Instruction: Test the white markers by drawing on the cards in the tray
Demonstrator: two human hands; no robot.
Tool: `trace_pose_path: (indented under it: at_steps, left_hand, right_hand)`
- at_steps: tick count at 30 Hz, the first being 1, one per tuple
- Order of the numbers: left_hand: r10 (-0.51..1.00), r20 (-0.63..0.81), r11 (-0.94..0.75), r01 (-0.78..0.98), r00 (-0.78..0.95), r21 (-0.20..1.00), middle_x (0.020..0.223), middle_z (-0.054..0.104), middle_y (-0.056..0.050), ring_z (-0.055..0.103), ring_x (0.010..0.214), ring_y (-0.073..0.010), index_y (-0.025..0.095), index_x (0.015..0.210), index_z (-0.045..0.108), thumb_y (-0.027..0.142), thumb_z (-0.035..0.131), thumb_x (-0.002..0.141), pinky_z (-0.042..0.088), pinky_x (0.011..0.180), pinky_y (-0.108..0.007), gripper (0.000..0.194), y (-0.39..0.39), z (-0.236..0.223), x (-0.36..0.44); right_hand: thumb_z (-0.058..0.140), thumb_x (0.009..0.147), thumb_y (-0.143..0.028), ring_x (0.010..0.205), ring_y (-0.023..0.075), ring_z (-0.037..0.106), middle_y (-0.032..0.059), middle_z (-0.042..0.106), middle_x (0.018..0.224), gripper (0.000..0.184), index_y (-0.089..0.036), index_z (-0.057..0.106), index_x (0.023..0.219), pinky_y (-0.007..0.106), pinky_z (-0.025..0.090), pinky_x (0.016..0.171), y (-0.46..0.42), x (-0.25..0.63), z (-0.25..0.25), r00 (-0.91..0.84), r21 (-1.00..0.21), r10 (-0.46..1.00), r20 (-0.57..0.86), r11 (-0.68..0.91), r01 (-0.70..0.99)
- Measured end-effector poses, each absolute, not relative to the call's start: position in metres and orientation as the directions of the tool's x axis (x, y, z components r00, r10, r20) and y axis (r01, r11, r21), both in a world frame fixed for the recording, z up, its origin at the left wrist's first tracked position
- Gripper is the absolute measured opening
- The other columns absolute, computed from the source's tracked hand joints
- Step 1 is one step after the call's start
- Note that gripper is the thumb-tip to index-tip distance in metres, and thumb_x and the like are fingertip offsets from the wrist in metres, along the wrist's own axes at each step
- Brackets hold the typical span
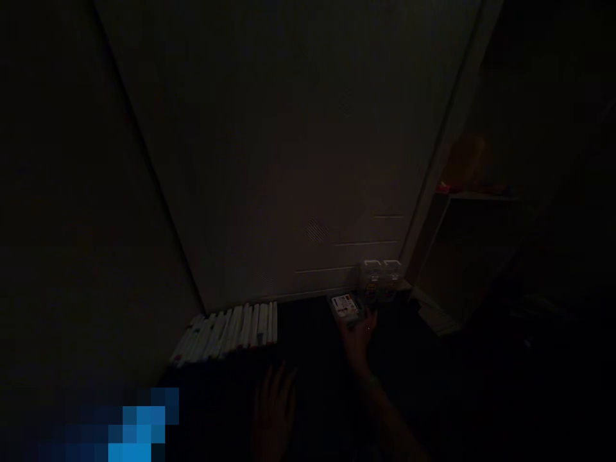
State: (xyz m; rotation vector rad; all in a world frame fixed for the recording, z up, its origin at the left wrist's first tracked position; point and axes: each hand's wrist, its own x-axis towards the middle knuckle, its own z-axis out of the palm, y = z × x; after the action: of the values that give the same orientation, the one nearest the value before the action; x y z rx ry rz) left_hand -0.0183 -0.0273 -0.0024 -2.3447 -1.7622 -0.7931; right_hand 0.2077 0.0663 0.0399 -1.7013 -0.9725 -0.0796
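The scene is very dark. My right hand (357, 339) reaches forward with thumb and fingers around the near edge of a small flat case (345, 307) with a pale printed label. The case lies low, close to the pale upright panel. Nearer to me, my left hand (274, 407) is held with fingers stretched and apart, and nothing is in it. To its upper left stands a row of thin white cases (231, 330) with some red marks at their lower ends. Just beyond the right hand are two clear containers (380, 279) with pale handles.
A large pale panel (298, 160) rises behind the dark surface (308, 346). At the right is a low shelf unit (462, 256) with a blurred orange thing (464, 160) on top. A pixelated blue patch (137, 433) covers the lower left corner.
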Motion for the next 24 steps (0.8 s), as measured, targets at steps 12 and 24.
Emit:
trace_pose_path:
  at_steps: [12, 24]
  left_hand:
    - [0.868, 0.461, -0.329, 0.908, 0.182, 0.261, 0.135, 0.043, 0.001, 0.029, 0.129, -0.0238, 0.033, 0.124, 0.046, 0.022, 0.038, 0.086, 0.03, 0.101, -0.049, 0.04, -0.038, 0.009, -0.017]
    - [0.871, 0.466, -0.326, 0.892, 0.154, 0.313, 0.133, 0.046, 0.0, 0.031, 0.128, -0.0238, 0.033, 0.124, 0.045, 0.022, 0.04, 0.085, 0.031, 0.101, -0.05, 0.041, -0.039, 0.009, -0.016]
  right_hand:
    - [0.051, 0.06, -0.07, 0.128, 0.0407, 0.008, 0.0262, 0.009, 0.141, 0.102, -0.006, 0.023, 0.135, 0.058, 0.011, 0.097, 0.079, 0.217, 0.023, 0.517, -0.521, 0.687, 0.511, -0.23, 0.822]
    - [0.053, 0.071, -0.052, 0.122, 0.0342, 0.023, 0.0208, 0.028, 0.131, 0.082, -0.006, 0.024, 0.132, 0.051, 0.024, 0.098, 0.063, 0.206, 0.027, 0.308, -0.513, 0.638, 0.706, 0.162, 0.843]
